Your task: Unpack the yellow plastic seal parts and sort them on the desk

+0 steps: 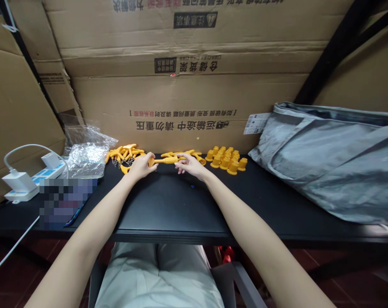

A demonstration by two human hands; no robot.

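Note:
My left hand [141, 166] is closed on the left end of a slim yellow plastic part [168, 160], near a round end piece. My right hand [194, 165] pinches the same part at its thicker right end. The part lies level between both hands, just above the black table. Behind the hands are more yellow branched plastic pieces [168, 154], partly hidden by my fingers. Left of my left hand is a heap of yellow branched pieces [128, 149], with small metal springs [116, 162] beside it. Several yellow cup-shaped pieces [225, 161] stand in rows to the right.
A grey fabric bag [325, 167] fills the right side of the black table [171, 205]. Clear plastic bags [86, 156], a white power strip [48, 175] with chargers, and a blurred dark item [67, 201] occupy the left. Cardboard [181, 94] walls the back.

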